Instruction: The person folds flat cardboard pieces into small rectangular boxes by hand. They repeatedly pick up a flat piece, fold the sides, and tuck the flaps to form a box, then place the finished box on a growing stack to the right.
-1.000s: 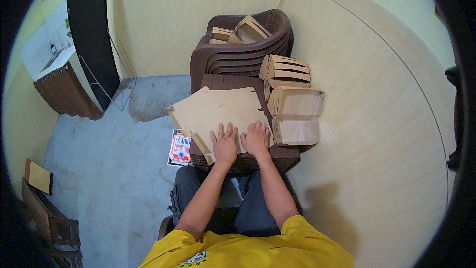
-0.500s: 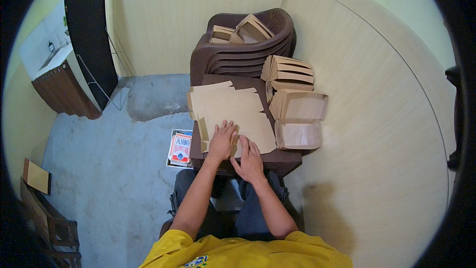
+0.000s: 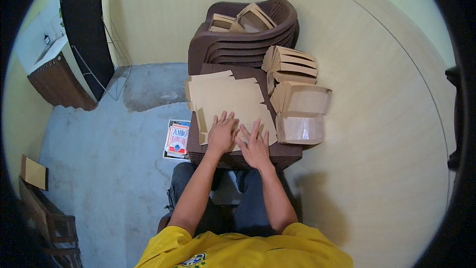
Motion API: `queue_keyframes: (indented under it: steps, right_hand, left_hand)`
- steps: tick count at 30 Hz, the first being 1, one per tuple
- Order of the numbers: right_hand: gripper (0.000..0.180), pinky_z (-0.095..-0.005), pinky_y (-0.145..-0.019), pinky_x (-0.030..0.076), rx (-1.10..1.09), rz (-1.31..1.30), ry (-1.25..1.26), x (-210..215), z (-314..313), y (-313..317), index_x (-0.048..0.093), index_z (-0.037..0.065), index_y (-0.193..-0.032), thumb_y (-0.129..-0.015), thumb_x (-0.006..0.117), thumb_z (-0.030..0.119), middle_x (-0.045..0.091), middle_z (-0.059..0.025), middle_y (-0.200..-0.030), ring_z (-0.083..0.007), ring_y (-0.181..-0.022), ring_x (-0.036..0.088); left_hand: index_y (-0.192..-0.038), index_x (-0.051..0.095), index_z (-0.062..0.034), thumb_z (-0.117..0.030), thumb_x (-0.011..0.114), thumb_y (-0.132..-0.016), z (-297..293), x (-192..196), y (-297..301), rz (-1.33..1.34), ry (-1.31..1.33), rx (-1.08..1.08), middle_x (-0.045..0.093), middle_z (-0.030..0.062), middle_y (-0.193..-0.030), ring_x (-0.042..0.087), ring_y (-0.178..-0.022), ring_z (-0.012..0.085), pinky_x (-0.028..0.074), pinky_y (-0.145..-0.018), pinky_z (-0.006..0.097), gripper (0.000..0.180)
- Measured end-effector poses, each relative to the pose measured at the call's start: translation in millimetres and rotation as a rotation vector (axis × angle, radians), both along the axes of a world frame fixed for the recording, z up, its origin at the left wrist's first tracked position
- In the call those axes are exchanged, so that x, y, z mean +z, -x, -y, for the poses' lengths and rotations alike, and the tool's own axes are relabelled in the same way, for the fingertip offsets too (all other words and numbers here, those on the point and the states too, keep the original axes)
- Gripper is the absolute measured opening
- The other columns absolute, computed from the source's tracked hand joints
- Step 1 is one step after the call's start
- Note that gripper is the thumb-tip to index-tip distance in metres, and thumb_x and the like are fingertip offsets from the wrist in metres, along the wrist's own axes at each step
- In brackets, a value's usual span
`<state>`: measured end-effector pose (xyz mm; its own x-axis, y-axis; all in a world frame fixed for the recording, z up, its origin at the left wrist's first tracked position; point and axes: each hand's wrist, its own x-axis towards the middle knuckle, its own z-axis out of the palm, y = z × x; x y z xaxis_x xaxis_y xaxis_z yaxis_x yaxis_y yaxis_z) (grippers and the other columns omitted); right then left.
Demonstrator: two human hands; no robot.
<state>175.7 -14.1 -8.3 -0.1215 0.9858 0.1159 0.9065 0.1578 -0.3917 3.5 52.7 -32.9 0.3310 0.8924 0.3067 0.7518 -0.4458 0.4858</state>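
A flat brown cardboard box blank [image 3: 233,94] with cut flaps lies on a dark brown woven stool or table [image 3: 213,161] in front of me. Its left flaps stand partly folded up. My left hand [image 3: 222,133] presses on the near middle of the cardboard, fingers stretched forward. Beside it my right hand [image 3: 256,145] lies on the near right part, fingers spread. Neither hand grips anything. Whether more sheets lie under the blank, I cannot tell.
Nested folded cardboard boxes [image 3: 295,64] and open boxes with a clear window [image 3: 305,128] stand at the right. More boxes [image 3: 253,19] rest on stacked brown chairs [image 3: 248,44] behind. A white tray of card packs [image 3: 177,140] sits at the left. A wall runs along the right.
My right hand has shifted slightly rightward and its fingers have spread over the cardboard. My left hand stays on the blank. The whole view has shifted a little.
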Motion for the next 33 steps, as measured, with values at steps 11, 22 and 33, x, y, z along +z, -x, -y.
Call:
queue_keyframes:
  steps: [11, 22, 33]
  right_hand:
    - [0.096, -0.0628, -0.129, 0.020, -0.008, -0.180, 0.046, 21, -24, -3, 0.023, -0.001, -0.171, -0.107, 0.053, 0.064, 0.045, -0.0332, -0.163, -0.0437, -0.155, 0.042]
    - [0.054, -0.0487, -0.103, 0.053, -0.448, -0.132, 0.034, 48, -69, 19, 0.063, 0.005, -0.144, -0.100, 0.064, 0.037, 0.073, -0.0208, -0.128, -0.0403, -0.123, 0.069]
    - [0.037, -0.0468, -0.106, 0.049, 0.051, -0.434, -0.184, 9, -59, 24, 0.076, 0.000, -0.126, -0.108, 0.056, 0.025, 0.074, -0.0215, -0.122, -0.0403, -0.119, 0.067]
  left_hand:
    - [-0.142, 0.069, -0.0126, -0.033, 0.069, -0.101, 0, 1, 2, -0.054, 0.015, -0.009, 0.052, 0.0130, -0.165, 0.040, -0.157, 0.0414, 0.027, -0.131, 0.062, 0.046]
    - [-0.148, 0.056, -0.0016, -0.029, 0.070, -0.097, 14, 43, -8, -0.024, -0.072, 0.154, 0.060, 0.0160, -0.145, 0.053, -0.138, 0.0321, 0.034, -0.118, 0.053, 0.059]
    - [-0.149, 0.057, 0.0033, -0.019, 0.069, -0.091, 3, 18, -1, 0.398, -0.030, 0.168, 0.056, 0.0266, -0.148, 0.051, -0.141, 0.0446, 0.038, -0.122, 0.055, 0.062]
